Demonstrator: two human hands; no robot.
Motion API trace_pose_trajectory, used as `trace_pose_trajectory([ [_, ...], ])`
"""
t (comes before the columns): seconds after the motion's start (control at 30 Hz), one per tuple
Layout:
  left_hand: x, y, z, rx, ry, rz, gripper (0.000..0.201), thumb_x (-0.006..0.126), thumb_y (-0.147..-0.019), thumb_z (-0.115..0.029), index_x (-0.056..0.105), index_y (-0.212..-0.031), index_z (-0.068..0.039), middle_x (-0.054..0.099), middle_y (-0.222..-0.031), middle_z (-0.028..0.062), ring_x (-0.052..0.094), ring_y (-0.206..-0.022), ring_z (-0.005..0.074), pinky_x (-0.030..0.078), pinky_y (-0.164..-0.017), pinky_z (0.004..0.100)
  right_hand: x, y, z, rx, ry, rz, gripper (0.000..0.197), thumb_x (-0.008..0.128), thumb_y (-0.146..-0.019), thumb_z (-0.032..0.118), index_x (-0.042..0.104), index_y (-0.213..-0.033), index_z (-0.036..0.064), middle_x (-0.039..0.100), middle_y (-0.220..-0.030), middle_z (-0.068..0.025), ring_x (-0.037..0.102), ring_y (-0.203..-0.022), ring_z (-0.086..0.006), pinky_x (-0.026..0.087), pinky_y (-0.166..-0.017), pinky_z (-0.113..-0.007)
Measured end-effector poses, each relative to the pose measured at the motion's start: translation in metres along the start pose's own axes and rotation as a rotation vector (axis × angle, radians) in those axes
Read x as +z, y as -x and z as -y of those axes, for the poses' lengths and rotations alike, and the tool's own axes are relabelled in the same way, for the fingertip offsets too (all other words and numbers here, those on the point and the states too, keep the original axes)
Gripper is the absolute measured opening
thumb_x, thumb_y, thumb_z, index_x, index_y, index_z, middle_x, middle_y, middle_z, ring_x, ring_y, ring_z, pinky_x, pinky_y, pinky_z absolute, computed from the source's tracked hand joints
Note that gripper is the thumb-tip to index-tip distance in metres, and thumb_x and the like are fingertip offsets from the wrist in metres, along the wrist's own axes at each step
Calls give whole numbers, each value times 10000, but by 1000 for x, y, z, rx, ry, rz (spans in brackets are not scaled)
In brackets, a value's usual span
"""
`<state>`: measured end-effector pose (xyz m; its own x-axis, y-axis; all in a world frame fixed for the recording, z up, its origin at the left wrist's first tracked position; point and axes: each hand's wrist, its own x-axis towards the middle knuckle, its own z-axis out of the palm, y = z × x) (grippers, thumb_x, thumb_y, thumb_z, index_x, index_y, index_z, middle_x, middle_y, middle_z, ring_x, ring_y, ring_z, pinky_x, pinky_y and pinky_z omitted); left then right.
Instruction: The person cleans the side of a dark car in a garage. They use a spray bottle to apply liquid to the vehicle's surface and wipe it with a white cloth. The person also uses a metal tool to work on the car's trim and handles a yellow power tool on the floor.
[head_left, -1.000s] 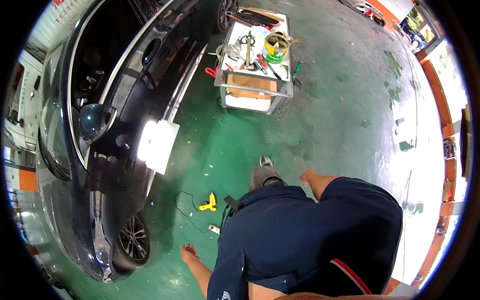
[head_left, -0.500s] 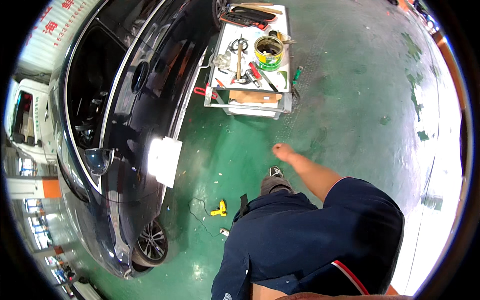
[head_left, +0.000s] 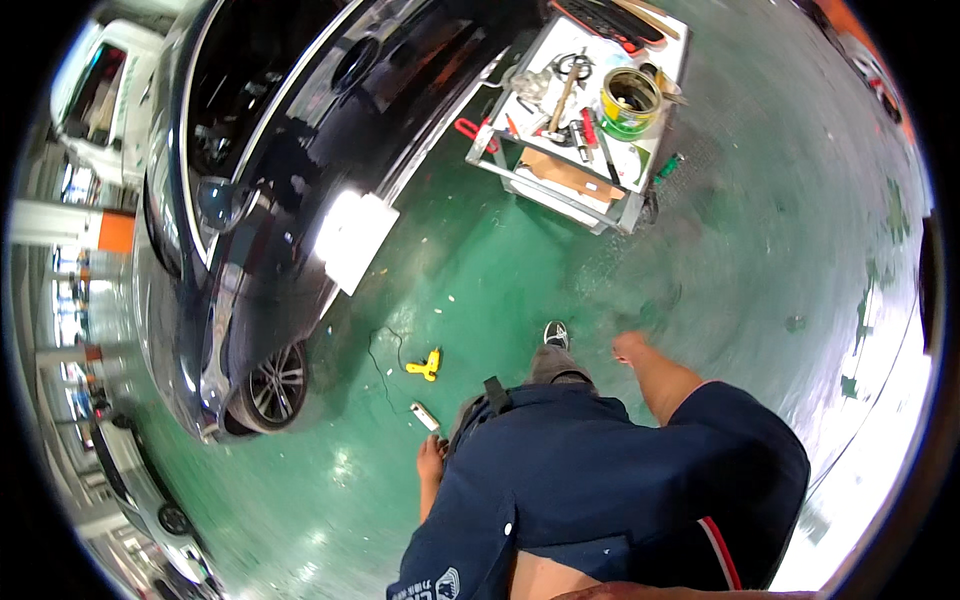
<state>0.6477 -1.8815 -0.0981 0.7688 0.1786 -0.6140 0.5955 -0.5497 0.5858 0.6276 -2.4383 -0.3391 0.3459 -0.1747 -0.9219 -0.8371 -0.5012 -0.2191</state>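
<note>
The yellow glue gun lies on the green floor, between the dark car and the person, well apart from the worktop's near edge. Its thin cord loops loosely toward the car; a foot catching that loop could trip the person or drag the glue gun. If its nozzle is hot, which cannot be told, a careless touch could burn. A white block lies just beside the left hand, where a misplaced step could crush it. That hand's fingers look bent, but its grip cannot be told. The right hand hangs loosely curled, nothing visible in it, how far closed unclear. Beyond, a thin dark tool reaches toward the worktop's near edge; a bump could knock it off.
</note>
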Motion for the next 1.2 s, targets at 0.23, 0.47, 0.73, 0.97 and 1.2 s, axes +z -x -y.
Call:
trace_pose_trajectory([
  [0.23,10,-21,74,-274,-180,88,521,558,-944,-457,655,-1214,-22,691,-1141,217,653,-1084,336,508,-892,399,3,109,98,-242,-659,-98,225,483,-930,210,534,-754,81,539,-648,-48,475,-536,-177,356,-472,-332],
  [0.47,9,-13,189,-358,392,-191,403,600,-929,-371,625,-1160,-42,686,-967,136,660,-830,249,532,-680,383,21,139,93,-214,-396,1,188,517,-926,227,603,-830,90,586,-673,-63,555,-591,-186,411,-485,-338],
  [0.73,64,96,241,-583,1010,-501,331,569,-918,-325,652,-1040,-29,663,-856,135,652,-724,257,533,-686,390,7,129,148,-315,161,40,201,542,-934,236,608,-811,91,586,-661,-65,566,-607,-194,428,-492,-353],
  [0.97,252,256,314,-964,975,-149,322,581,-910,-300,673,-1066,-35,693,-872,155,675,-767,303,547,-701,427,1,136,211,-995,1290,139,188,551,-949,235,608,-839,94,572,-658,-43,562,-616,-161,431,-498,-327],
  [1.2,328,281,310,-456,240,64,435,563,-909,-292,564,-1297,-94,668,-1099,192,665,-922,311,538,-782,415,142,268,314,-704,444,122,175,583,-886,206,670,-884,55,632,-781,-16,594,-717,-150,490,-659,-324],
])
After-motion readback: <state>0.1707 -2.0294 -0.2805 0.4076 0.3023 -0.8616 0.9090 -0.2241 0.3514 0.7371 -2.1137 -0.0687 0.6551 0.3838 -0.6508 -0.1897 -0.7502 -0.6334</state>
